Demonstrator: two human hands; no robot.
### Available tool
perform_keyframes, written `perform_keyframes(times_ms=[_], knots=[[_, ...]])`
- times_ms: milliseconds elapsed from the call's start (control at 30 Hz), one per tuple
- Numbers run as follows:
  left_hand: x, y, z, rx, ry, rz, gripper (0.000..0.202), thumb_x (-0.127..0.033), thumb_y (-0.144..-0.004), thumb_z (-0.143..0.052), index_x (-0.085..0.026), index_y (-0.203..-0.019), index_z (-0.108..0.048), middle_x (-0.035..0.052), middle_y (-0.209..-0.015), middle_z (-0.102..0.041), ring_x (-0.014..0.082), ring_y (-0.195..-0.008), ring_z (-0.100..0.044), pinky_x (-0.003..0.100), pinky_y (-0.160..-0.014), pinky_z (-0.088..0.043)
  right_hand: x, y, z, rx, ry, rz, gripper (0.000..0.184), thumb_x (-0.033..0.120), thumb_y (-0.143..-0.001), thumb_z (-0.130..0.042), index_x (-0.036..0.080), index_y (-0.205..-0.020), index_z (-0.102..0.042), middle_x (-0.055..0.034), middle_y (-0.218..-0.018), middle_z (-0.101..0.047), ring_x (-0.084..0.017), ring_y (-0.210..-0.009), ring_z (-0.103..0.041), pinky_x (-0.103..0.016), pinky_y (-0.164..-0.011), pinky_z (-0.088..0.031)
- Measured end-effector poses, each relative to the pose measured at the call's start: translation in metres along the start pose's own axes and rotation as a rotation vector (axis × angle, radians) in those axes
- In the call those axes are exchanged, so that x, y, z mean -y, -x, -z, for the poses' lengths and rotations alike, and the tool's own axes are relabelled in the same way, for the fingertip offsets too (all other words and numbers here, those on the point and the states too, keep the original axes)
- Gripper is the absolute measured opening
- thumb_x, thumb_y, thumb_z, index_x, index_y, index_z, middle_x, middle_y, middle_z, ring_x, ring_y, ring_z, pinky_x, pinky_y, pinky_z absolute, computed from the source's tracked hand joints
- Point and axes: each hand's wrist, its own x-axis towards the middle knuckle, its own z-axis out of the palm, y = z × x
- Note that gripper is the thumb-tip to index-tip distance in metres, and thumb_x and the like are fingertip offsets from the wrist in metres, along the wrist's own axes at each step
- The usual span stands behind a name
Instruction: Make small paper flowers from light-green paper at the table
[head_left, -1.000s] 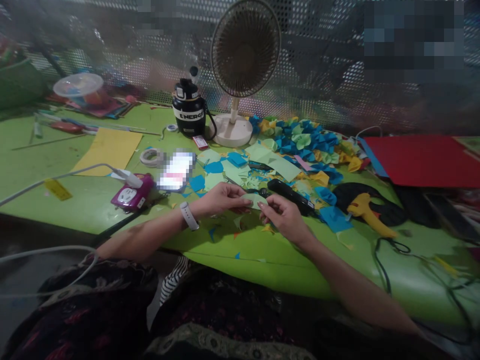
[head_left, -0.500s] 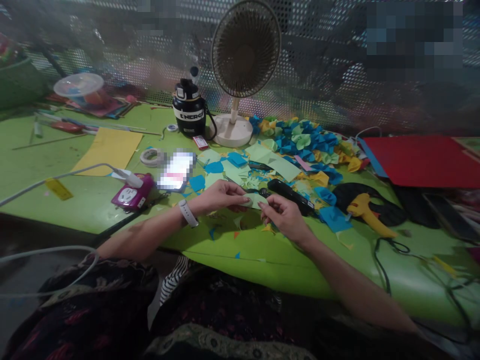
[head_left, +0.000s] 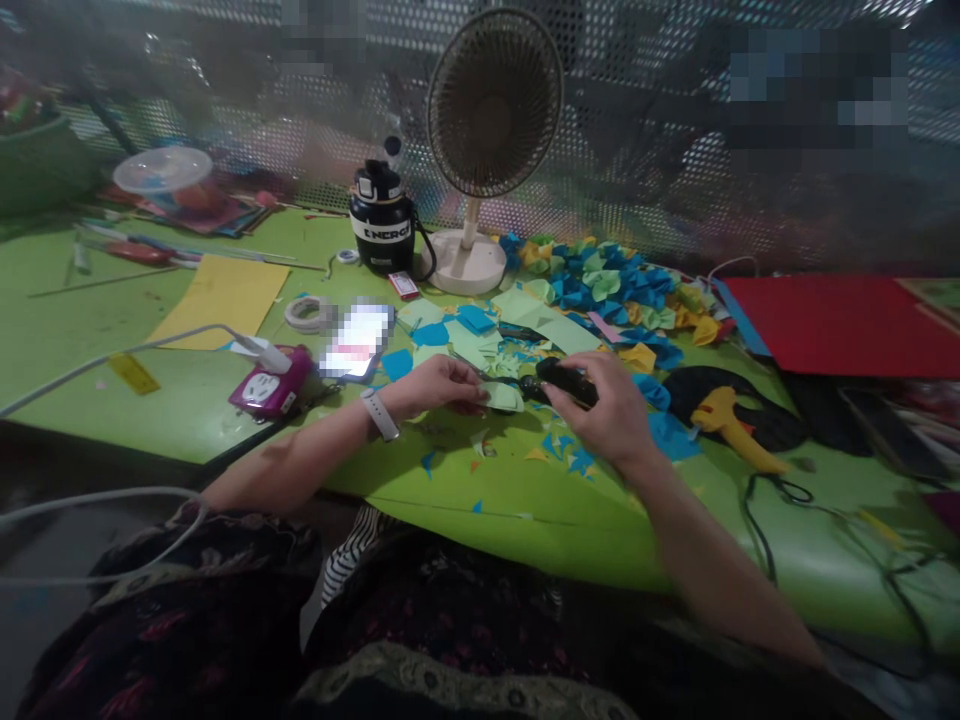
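Between the thumb and fingers of my left hand (head_left: 451,386) is a small folded piece of light green paper (head_left: 505,398). My right hand (head_left: 606,405) is closed around a black stapler (head_left: 564,382), just right of the paper; the palm hides its far end. A dark tool that looks like scissors (head_left: 529,386) lies behind the green paper, partly covered. Cut light green sheets (head_left: 551,330) and blue paper pieces (head_left: 431,334) lie beyond my hands.
A heap of folded paper pieces (head_left: 611,275) lies at the back, beside a fan (head_left: 466,262) and black bottle (head_left: 382,235). Left are a phone (head_left: 356,340), tape roll (head_left: 306,314) and purple power adapter (head_left: 271,385). A yellow glue gun (head_left: 731,430) rests at right.
My right hand has let go of the green paper and moved right onto the stapler, closing around it. The left hand keeps the paper in nearly the same place.
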Motion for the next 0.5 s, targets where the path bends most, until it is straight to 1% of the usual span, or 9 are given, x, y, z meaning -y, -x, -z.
perform_keyframes(times_ms=[33,67,100,167,233,267,333,400,500], knots=[[0.001,-0.001,0.001,-0.001,-0.001,0.012,0.015,-0.015,-0.073,-0.08,-0.011,-0.068,-0.066,0.0064,-0.068,-0.073,0.0129,-0.064,-0.071,0.026,-0.069,-0.058,-0.008,-0.002,0.002,0.016,0.091,0.031,0.042,0.048,-0.082,-0.065,0.017,-0.11,-0.063,-0.0163,-0.116,-0.066,-0.033,-0.111,-0.061,-0.049,-0.095,-0.049],[0.002,-0.002,0.002,0.001,-0.004,0.022,0.014,-0.014,-0.073,-0.079,-0.011,-0.068,-0.066,0.0065,-0.067,-0.073,0.0125,-0.063,-0.07,0.025,-0.068,-0.058,-0.016,-0.003,0.003,0.054,0.159,0.036,0.049,0.049,-0.079,-0.068,0.016,-0.116,-0.062,-0.0176,-0.122,-0.065,-0.035,-0.115,-0.059,-0.051,-0.097,-0.047],[0.002,-0.003,0.003,0.001,-0.006,0.029,0.014,-0.013,-0.074,-0.079,-0.011,-0.067,-0.066,0.0065,-0.066,-0.073,0.0122,-0.062,-0.07,0.024,-0.067,-0.058,-0.024,-0.005,0.004,0.112,0.208,0.02,0.053,0.05,-0.078,-0.069,0.016,-0.118,-0.062,-0.0178,-0.123,-0.065,-0.037,-0.114,-0.06,-0.052,-0.094,-0.048],[0.002,-0.005,0.005,-0.008,-0.006,0.037,0.014,-0.011,-0.075,-0.077,-0.011,-0.066,-0.066,0.0063,-0.064,-0.072,0.012,-0.061,-0.07,0.023,-0.066,-0.057,-0.035,-0.006,0.008,0.24,0.242,-0.042,0.047,0.048,-0.082,-0.065,0.017,-0.118,-0.063,-0.0156,-0.111,-0.071,-0.035,-0.099,-0.067,-0.048,-0.082,-0.053],[0.0,-0.006,0.007,-0.043,0.004,0.027,0.013,-0.008,-0.076,-0.075,-0.01,-0.066,-0.066,0.0062,-0.064,-0.072,0.0112,-0.06,-0.069,0.023,-0.065,-0.056,-0.038,-0.008,0.017,0.294,0.211,-0.08,0.04,0.045,-0.086,-0.061,0.018,-0.115,-0.064,-0.0128,-0.102,-0.074,-0.032,-0.088,-0.07,-0.043,-0.073,-0.055],[-0.002,-0.006,0.009,-0.075,0.017,0.011,0.013,-0.008,-0.077,-0.074,-0.01,-0.067,-0.066,0.0061,-0.064,-0.072,0.0107,-0.059,-0.068,0.023,-0.065,-0.056,-0.037,-0.009,0.023,0.294,0.179,-0.074,0.038,0.045,-0.086,-0.06,0.019,-0.114,-0.065,-0.0121,-0.102,-0.074,-0.031,-0.088,-0.07,-0.041,-0.072,-0.055],[-0.006,-0.007,0.013,-0.15,0.072,-0.041,0.012,-0.008,-0.079,-0.072,-0.01,-0.07,-0.065,0.0059,-0.066,-0.072,0.0103,-0.06,-0.068,0.024,-0.068,-0.057,-0.027,-0.009,0.036,0.306,0.102,-0.005,0.038,0.047,-0.086,-0.062,0.02,-0.114,-0.065,-0.0112,-0.107,-0.074,-0.03,-0.092,-0.071,-0.04,-0.074,-0.055],[-0.01,-0.008,0.018,-0.214,0.143,-0.1,0.012,-0.009,-0.079,-0.073,-0.01,-0.072,-0.064,0.006,-0.069,-0.072,0.0112,-0.064,-0.07,0.025,-0.073,-0.057,-0.011,-0.006,0.042,0.407,0.034,0.092,0.037,0.048,-0.087,-0.062,0.022,-0.113,-0.066,-0.0097,-0.108,-0.074,-0.029,-0.093,-0.071,-0.037,-0.075,-0.056],[-0.012,-0.01,0.023,-0.259,0.202,-0.143,0.015,-0.01,-0.076,-0.077,-0.01,-0.075,-0.062,0.006,-0.07,-0.072,0.012,-0.067,-0.071,0.026,-0.076,-0.058,0.01,0.003,0.034,0.545,0.015,0.199,0.036,0.044,-0.089,-0.061,0.022,-0.116,-0.066,-0.0089,-0.106,-0.075,-0.027,-0.092,-0.072,-0.037,-0.077,-0.056]])
